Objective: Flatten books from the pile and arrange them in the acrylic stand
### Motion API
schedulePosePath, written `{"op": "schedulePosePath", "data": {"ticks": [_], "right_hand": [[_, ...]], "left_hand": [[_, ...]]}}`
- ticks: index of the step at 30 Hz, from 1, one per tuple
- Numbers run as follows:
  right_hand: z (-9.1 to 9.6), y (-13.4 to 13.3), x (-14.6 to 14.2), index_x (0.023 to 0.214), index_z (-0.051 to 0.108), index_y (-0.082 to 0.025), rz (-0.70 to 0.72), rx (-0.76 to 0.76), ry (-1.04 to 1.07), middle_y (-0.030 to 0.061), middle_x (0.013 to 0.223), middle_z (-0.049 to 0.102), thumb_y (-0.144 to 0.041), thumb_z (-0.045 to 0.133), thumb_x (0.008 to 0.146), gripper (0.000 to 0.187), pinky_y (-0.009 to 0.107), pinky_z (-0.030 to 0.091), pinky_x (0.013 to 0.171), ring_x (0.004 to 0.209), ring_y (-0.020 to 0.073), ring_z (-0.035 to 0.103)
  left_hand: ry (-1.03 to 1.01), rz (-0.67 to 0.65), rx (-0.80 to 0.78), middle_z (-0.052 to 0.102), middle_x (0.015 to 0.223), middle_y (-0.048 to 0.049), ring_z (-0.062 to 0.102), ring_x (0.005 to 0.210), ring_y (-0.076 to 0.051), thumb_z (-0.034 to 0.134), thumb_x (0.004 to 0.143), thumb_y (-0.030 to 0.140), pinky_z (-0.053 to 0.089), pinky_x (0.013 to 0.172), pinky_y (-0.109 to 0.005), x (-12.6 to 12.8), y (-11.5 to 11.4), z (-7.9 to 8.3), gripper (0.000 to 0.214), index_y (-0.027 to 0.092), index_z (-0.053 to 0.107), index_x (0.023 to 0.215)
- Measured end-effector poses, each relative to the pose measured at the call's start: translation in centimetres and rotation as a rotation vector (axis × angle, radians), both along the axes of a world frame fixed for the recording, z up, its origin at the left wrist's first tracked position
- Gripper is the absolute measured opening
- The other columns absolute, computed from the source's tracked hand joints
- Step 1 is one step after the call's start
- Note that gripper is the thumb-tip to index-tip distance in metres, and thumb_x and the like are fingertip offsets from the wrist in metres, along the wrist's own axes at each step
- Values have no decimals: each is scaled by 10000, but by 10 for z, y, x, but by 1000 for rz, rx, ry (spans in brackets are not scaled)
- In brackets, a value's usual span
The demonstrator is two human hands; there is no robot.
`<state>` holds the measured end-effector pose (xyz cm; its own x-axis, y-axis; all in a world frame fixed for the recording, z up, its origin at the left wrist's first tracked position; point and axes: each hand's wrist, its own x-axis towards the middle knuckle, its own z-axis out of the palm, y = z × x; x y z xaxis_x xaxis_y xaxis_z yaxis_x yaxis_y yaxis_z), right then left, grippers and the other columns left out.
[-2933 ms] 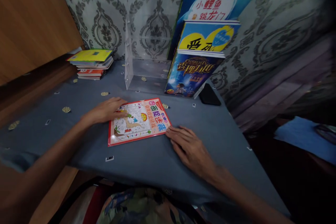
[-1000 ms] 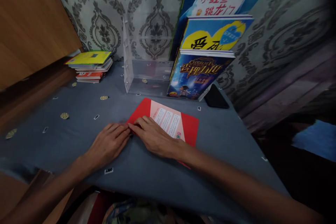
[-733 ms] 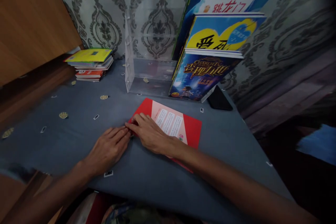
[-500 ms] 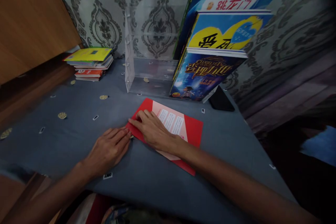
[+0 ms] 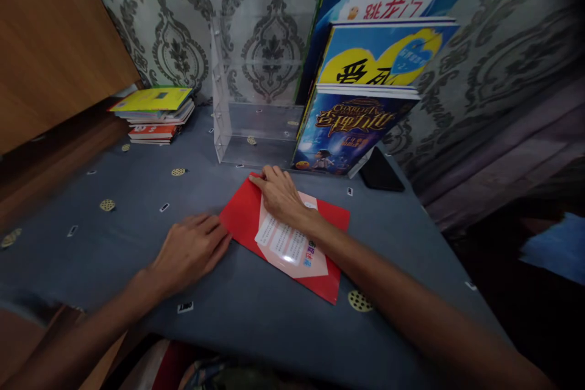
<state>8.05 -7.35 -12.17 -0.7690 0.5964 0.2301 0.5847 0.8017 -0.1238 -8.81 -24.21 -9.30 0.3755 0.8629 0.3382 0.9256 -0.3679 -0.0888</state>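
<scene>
A thin red book (image 5: 244, 210) with a pale pink, printed panel lies at an angle on the grey-blue tablecloth. My left hand (image 5: 194, 250) rests on the cloth, its fingers together and closed at the book's left corner. Across the book reaches my right hand (image 5: 281, 198), with its thumb and curled fingertips at the far left corner. The fingers of that hand are closed on the edge there. My right wrist and forearm cover part of the printed panel.
Behind the book stands a clear acrylic rack (image 5: 219, 116), with upright picture books (image 5: 351, 128) in its right side. A dark flat device (image 5: 381, 169) lies right of it. At the back left is a stack of books (image 5: 153, 113), near a wooden cabinet (image 5: 55, 42).
My right hand has slid from the book's left corner up to its far corner. More of the red cover and the printed text now shows. My left hand stays at the left corner.
</scene>
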Motion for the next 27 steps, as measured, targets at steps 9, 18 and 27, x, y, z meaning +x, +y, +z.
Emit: {"op": "schedulePosePath", "data": {"ticks": [9,18,27], "right_hand": [[6,-8,10,1171,631,-118,-41,-48,-36,160,1194,572,-82,388,959,324,404,399,873,1084,285,470],[-20,-8,99,1338,573,-139,-45,-89,181,176,1398,503,-124,367,969,422,486,424,1069,1298,291,443],[-29,-1,128,1343,584,-152,-76,-96,304,182,1380,552,-153,331,975,447,556,443,1084,1307,292,509]], "left_hand": [[-74,95,-194,651,1035,-104,607,965,-234,395,976,175,503,857,-372,26,110,-6,195,168,584,1023],[-4,123,-158,638,1084,-127,577,1029,-270,344,1008,192,462,877,-400,31,110,-20,264,152,598,1067],[49,96,-136,644,1103,-133,579,1045,-280,360,1014,221,458,865,-397,29,110,-19,268,145,611,1066]]}}
